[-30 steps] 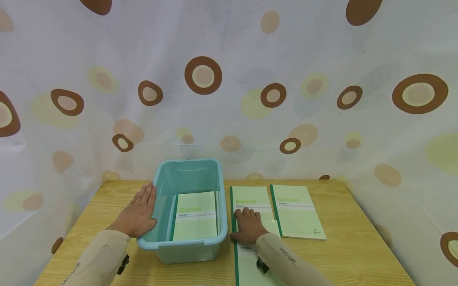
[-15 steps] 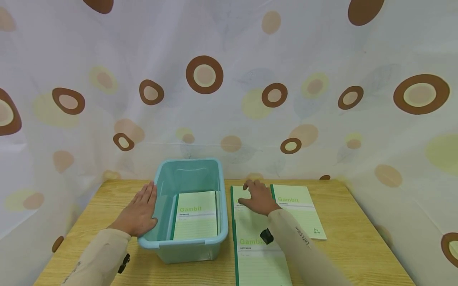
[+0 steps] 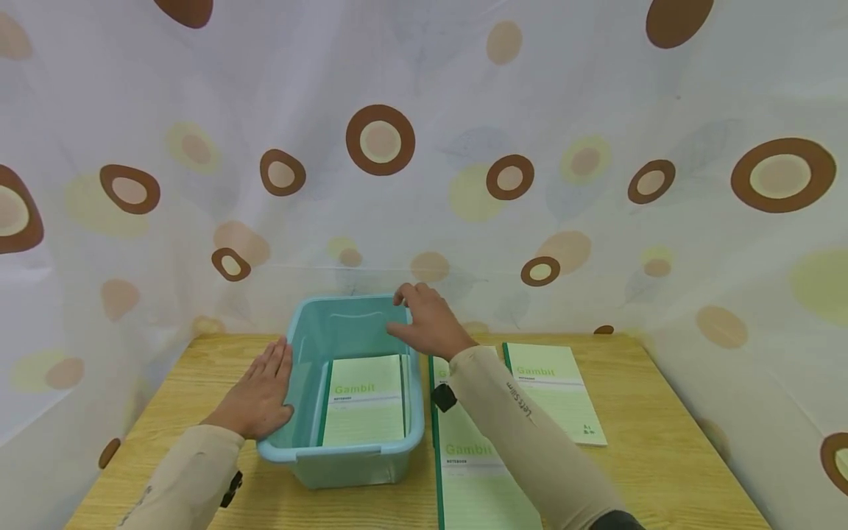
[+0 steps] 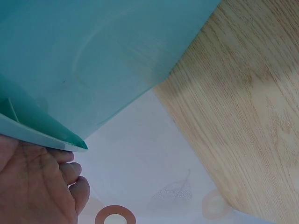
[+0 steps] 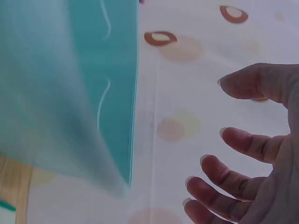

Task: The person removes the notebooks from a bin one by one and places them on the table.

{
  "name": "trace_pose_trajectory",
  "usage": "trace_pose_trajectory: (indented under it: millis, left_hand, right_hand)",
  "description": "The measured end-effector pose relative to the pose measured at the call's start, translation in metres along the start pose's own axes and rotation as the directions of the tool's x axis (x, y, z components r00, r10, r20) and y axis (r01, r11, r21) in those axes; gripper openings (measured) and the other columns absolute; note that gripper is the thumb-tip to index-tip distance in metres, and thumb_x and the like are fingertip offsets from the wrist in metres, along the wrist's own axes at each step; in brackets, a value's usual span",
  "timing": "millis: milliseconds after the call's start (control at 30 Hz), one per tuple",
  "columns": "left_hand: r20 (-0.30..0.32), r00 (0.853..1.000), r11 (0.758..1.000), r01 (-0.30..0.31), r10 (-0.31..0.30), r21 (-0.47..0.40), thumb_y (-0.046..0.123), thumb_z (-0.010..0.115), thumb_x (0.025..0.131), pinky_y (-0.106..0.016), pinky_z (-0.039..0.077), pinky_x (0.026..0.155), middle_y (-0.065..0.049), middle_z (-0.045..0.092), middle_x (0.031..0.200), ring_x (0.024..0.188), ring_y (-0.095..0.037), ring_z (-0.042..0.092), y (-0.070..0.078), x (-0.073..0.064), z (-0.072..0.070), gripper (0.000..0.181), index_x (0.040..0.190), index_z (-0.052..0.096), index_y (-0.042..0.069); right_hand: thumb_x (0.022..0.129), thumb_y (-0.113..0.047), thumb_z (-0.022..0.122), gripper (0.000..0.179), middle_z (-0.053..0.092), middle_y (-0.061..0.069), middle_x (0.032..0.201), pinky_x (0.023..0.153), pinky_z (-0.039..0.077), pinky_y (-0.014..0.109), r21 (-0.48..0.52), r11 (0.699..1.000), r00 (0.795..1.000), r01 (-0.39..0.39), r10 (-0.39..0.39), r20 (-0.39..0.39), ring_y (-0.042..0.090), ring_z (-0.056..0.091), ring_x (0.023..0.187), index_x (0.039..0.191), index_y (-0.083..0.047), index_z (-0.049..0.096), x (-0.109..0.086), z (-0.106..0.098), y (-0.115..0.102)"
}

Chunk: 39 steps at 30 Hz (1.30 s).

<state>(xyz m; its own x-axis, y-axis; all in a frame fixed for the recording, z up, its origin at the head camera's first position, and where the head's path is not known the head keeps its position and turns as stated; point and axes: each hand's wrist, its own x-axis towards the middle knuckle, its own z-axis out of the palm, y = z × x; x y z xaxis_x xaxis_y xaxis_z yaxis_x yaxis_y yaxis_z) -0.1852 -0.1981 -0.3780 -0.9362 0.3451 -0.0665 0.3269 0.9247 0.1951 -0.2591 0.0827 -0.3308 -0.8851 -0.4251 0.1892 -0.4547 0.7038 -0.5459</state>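
Note:
A light blue plastic bin [image 3: 351, 467] stands on the table, with pale green Gambit notebooks [image 3: 366, 419] lying inside. Along its left rim rests my left hand [image 3: 260, 397], fingers straight and together; the left wrist view shows the palm [image 4: 35, 186] under the rim's edge. My right hand [image 3: 432, 324] hovers over the bin's far right corner, thumb and fingers spread with nothing between them. In the right wrist view its bent fingers [image 5: 233, 186] are apart from the bin wall [image 5: 110, 56]. Below the right forearm, a notebook [image 3: 486, 489] lies nearest me, overlapping another one [image 3: 453, 419] behind it.
One more green-spined notebook [image 3: 559, 397] lies at the right of the wooden table [image 3: 662, 456]. A white patterned sheet [image 3: 437, 221] hangs close behind the table and along both sides.
My right hand has lifted from the notebooks beside the bin and moved away from me and left, over the bin's far right corner. The left hand has stayed on the rim.

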Motion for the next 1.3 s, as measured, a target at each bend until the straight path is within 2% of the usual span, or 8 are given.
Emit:
trace_pose_trajectory:
  millis: [200, 400, 600, 733, 867, 1000, 1133, 1300]
  left_hand:
    - [-0.012, 1.000, 1.000, -0.009, 0.009, 0.000, 0.013, 0.050, 0.081, -0.059, 0.015, 0.113, -0.037, 0.010, 0.152, 0.141, -0.051, 0.010, -0.001, -0.002, 0.000, 0.078, 0.143, 0.016, -0.021]
    - [-0.009, 1.000, 1.000, -0.007, 0.007, -0.006, 0.012, 0.050, 0.081, -0.059, 0.014, 0.113, -0.036, 0.010, 0.153, 0.141, -0.050, 0.010, -0.002, -0.001, 0.000, 0.078, 0.143, 0.016, -0.020]
    - [-0.016, 1.000, 1.000, -0.010, 0.010, 0.004, 0.013, 0.050, 0.082, -0.059, 0.015, 0.113, -0.036, 0.011, 0.152, 0.141, -0.051, 0.011, -0.004, -0.001, 0.001, 0.077, 0.143, 0.017, -0.021]
    - [-0.026, 1.000, 1.000, -0.015, 0.015, 0.011, 0.012, 0.051, 0.082, -0.059, 0.015, 0.113, -0.037, 0.011, 0.152, 0.141, -0.050, 0.011, -0.004, 0.000, 0.000, 0.077, 0.143, 0.017, -0.021]
    - [-0.021, 1.000, 1.000, -0.015, 0.015, 0.010, 0.012, 0.050, 0.081, -0.059, 0.015, 0.113, -0.037, 0.011, 0.152, 0.141, -0.050, 0.011, -0.005, 0.000, -0.001, 0.077, 0.143, 0.017, -0.021]
    - [-0.003, 1.000, 1.000, -0.004, 0.004, 0.006, 0.013, 0.049, 0.081, -0.059, 0.015, 0.113, -0.036, 0.010, 0.153, 0.141, -0.050, 0.010, -0.006, 0.000, -0.002, 0.078, 0.143, 0.016, -0.020]
    - [-0.003, 1.000, 1.000, -0.001, 0.001, 0.011, 0.013, 0.050, 0.081, -0.059, 0.014, 0.113, -0.036, 0.010, 0.153, 0.142, -0.050, 0.010, -0.006, 0.001, -0.003, 0.078, 0.144, 0.016, -0.020]
    - [0.000, 1.000, 1.000, -0.003, 0.003, -0.004, 0.013, 0.050, 0.081, -0.058, 0.013, 0.114, -0.035, 0.009, 0.154, 0.142, -0.049, 0.009, -0.004, 0.002, -0.002, 0.079, 0.144, 0.015, -0.019]
  right_hand:
    - [0.090, -0.030, 0.060, 0.034, 0.051, 0.006, 0.116, 0.088, 0.043, 0.039, -0.001, 1.000, 0.991, -0.013, 0.013, 0.130, 0.021, 0.049, 0.100, 0.118, -0.013, 0.052, 0.021, 0.025, -0.025]
    - [0.090, -0.034, 0.061, 0.043, 0.052, 0.008, 0.132, 0.088, 0.047, 0.035, -0.074, 0.997, 0.963, -0.033, 0.051, 0.264, 0.022, 0.054, 0.109, 0.128, -0.015, 0.053, 0.042, 0.057, -0.039]
    - [0.089, -0.038, 0.062, 0.055, 0.052, 0.007, 0.138, 0.092, 0.047, 0.035, -0.159, 0.983, 0.935, -0.089, 0.138, 0.326, 0.023, 0.053, 0.120, 0.137, -0.014, 0.050, 0.053, 0.086, -0.045]
    - [0.089, -0.039, 0.062, 0.059, 0.054, 0.005, 0.137, 0.094, 0.047, 0.035, -0.175, 0.974, 0.903, -0.147, 0.204, 0.378, 0.022, 0.053, 0.122, 0.140, -0.013, 0.048, 0.059, 0.101, -0.043]
    - [0.089, -0.035, 0.063, 0.063, 0.050, 0.006, 0.141, 0.098, 0.045, 0.037, -0.121, 0.968, 0.861, -0.221, 0.252, 0.443, 0.024, 0.050, 0.127, 0.143, -0.011, 0.045, 0.067, 0.115, -0.031]
    - [0.086, -0.030, 0.067, 0.063, 0.051, 0.009, 0.139, 0.099, 0.044, 0.039, -0.079, 0.953, 0.831, -0.293, 0.294, 0.471, 0.025, 0.050, 0.125, 0.141, -0.007, 0.046, 0.075, 0.131, -0.018]
    - [0.085, -0.028, 0.068, 0.062, 0.053, 0.011, 0.136, 0.096, 0.046, 0.038, -0.080, 0.939, 0.823, -0.333, 0.331, 0.461, 0.024, 0.053, 0.119, 0.138, -0.004, 0.048, 0.075, 0.142, -0.013]
    - [0.083, -0.030, 0.070, 0.060, 0.057, 0.007, 0.125, 0.080, 0.048, 0.035, -0.145, 0.923, 0.802, -0.357, 0.382, 0.459, 0.020, 0.054, 0.097, 0.134, -0.005, 0.051, 0.075, 0.157, -0.002]
